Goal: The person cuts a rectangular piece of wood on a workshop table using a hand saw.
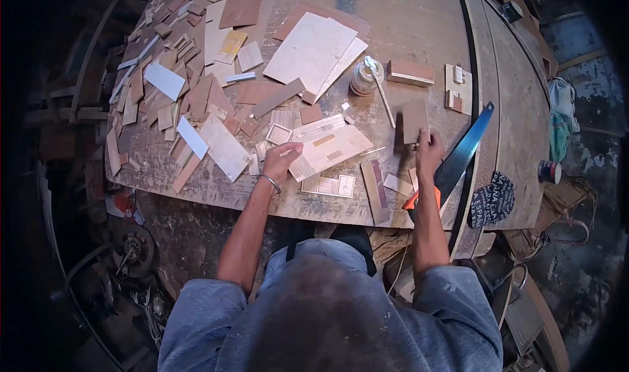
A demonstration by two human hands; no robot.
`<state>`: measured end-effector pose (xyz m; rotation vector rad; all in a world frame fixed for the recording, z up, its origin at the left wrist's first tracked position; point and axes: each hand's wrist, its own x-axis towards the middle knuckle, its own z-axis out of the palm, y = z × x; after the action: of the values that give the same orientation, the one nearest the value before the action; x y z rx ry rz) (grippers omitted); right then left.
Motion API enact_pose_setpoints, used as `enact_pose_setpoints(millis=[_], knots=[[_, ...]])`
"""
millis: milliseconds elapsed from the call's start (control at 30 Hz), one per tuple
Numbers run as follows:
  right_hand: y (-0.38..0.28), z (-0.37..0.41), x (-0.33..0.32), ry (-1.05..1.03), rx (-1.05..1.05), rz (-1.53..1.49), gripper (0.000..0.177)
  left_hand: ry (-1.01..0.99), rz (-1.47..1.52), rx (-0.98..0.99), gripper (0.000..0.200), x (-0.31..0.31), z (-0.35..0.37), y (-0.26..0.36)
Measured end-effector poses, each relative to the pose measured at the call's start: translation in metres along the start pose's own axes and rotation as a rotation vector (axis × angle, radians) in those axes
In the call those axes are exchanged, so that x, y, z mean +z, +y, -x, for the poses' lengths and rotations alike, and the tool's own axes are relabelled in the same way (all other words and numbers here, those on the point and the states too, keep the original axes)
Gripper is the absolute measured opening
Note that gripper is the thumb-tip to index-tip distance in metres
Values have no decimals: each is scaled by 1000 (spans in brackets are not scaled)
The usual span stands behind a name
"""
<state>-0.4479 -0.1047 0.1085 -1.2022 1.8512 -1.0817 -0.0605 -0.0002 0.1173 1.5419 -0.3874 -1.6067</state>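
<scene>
My left hand [283, 161] is closed on the left edge of a pale wooden board [350, 141], which has two small strips on its face and is tilted over the bench. In my right hand [429, 150] is a brown wooden block [415, 120], gripped by its lower end and raised above the bench. A small framed wooden piece [344, 186] lies just below the pale board. Beside my right forearm rests a handsaw [466, 148] with a blue blade and an orange handle. A glue jar [363, 80] with a stick [384, 97] leaning on it stands beyond the board.
Wood offcuts [203, 97] cover the left side of the workbench [419, 18]. Pale panels [311, 48] lie at its middle back. To the right are a wooden block [411, 73], a dark raised strip [473, 51], a patterned cap [493, 200] and a small can [549, 171].
</scene>
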Motion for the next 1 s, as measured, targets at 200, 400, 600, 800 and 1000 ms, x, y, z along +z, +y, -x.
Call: enact_pose_setpoints(millis=[200,400,600,800,1000], knots=[[-51,100,-72,127,85,-211,25,-252,112,-124,23,3,-29,-7],[-77,157,-82,-81,-319,342,29,-482,50,-233,21,36,-34,6],[-74,142,-96,-431,-393,706,53,-412,9,-351,20,66,-38,9],[-53,132,-86,-494,-509,774,45,-502,36,-295,22,57,-61,1],[-45,108,-52,-416,-647,798,27,-206,-399,-190,41,49,-58,33]])
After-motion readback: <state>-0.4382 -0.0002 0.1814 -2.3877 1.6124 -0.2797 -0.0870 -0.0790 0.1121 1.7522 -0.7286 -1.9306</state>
